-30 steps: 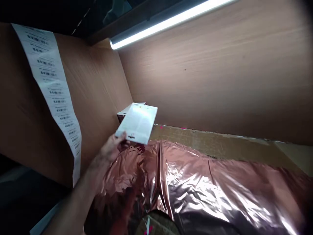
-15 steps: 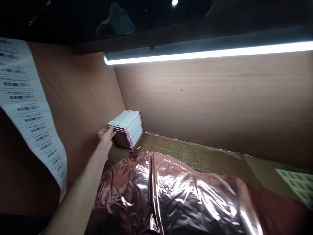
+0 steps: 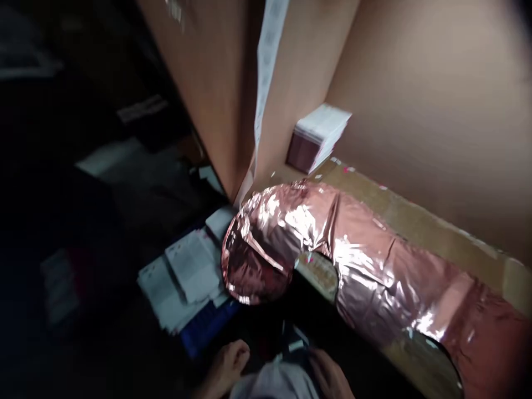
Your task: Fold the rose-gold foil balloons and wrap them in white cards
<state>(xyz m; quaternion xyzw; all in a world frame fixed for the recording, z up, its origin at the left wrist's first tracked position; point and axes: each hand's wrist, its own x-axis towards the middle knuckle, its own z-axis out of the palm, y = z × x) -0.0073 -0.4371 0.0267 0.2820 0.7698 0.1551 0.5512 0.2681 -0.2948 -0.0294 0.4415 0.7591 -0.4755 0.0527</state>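
Note:
At the bottom edge, my left hand [image 3: 233, 359] is low in front of my body, its fingers curled in with nothing visible in them. My right hand [image 3: 330, 374] is beside a greyish-white cloth [image 3: 274, 382], smeared by motion, so its grip is unclear. Above both hands, a shiny rose-gold foil balloon [image 3: 366, 238] with rounded cut-ins lies across the shelf, its left end jutting past the edge. Behind it, a neat stack of white flat packs [image 3: 322, 124] stands in the shelf corner. Neither hand touches the balloon or the stack.
A strip of barcode labels [image 3: 266, 66] hangs along the wooden side panel [image 3: 211, 94]. Left of the balloon, white packs [image 3: 193, 266] lie over a blue bin [image 3: 210, 327]. Brown cardboard [image 3: 440, 221] lines the shelf. The far left is dark and blurred.
My left hand has let go of the flat-pack stack and drawn back to my body. My view has swung left and down, showing both hands and the white packs.

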